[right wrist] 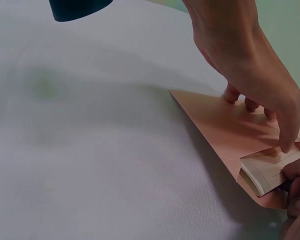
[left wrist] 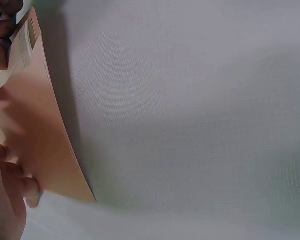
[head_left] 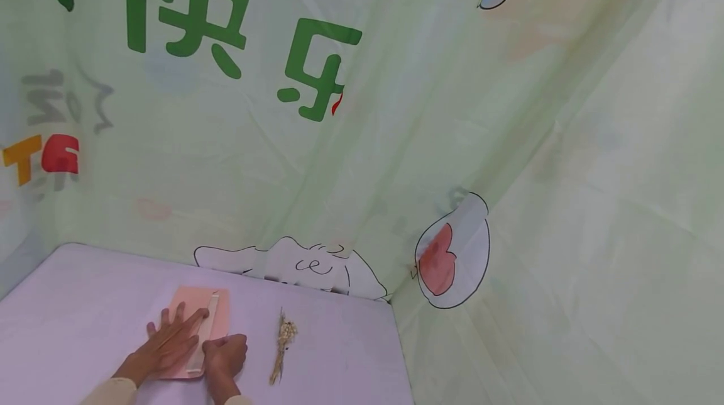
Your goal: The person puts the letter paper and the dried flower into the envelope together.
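Pink card folder (head_left: 222, 320), near left — likely light, bendable; best held by edges; left hand (head_left: 170, 341) splayed on it; right hand (head_left: 225, 356) curled at cream paper strip (head_left: 207, 327) — hold unclear

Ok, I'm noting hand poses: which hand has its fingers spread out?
The left hand, its fingers fanned over the pink card and pale strip; the right hand, beside the strip, has its fingers curled in.

Folder (head_left: 222, 320) on the table (head_left: 339, 355), left of the dried-flower bunch (head_left: 285, 334), curtain (head_left: 237, 160) behind both.
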Motion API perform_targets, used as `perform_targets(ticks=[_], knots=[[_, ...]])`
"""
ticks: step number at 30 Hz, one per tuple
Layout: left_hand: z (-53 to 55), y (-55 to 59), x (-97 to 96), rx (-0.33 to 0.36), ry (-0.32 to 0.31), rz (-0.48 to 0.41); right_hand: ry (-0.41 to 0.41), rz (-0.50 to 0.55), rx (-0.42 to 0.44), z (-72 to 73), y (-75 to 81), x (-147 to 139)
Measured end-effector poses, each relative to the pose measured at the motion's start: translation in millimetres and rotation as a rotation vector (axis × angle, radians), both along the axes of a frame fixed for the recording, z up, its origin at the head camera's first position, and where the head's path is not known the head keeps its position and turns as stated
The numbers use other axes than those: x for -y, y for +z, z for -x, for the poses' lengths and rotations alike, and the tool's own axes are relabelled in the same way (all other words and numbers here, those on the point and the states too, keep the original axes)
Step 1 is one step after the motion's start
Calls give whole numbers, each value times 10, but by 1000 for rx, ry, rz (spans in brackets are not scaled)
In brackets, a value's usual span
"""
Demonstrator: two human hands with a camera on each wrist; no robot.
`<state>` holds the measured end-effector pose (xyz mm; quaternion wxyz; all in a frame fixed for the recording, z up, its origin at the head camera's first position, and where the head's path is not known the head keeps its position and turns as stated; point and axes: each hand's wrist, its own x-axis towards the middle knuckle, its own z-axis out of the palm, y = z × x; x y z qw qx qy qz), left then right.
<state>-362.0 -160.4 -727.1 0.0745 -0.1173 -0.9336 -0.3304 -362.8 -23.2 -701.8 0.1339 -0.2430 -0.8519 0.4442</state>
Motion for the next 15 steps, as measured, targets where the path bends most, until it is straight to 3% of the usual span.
perform_targets(ticks=[6,15], knots=[[5,10,2,-17,0,-2,35,34,14,12,-11,20],[-1,7,14,33,-10,-22,66,35,2,-50,41,50]])
